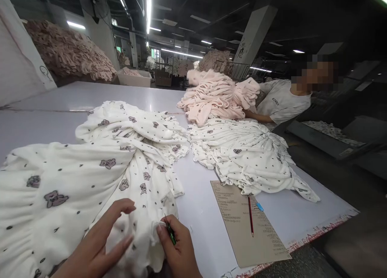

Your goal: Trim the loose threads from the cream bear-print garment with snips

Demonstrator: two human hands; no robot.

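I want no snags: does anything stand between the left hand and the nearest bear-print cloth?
Nothing visible does: the open left hand is right at the cloth. The pencil and brown sheet lie past the right hand.

Head-worn view, facing forward and down, close above left hand (pixel 96 243) and right hand (pixel 180 243)

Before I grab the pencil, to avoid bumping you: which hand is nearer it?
Right. The right hand holds a green tool left of the pencil; the left hand is open, farther left.
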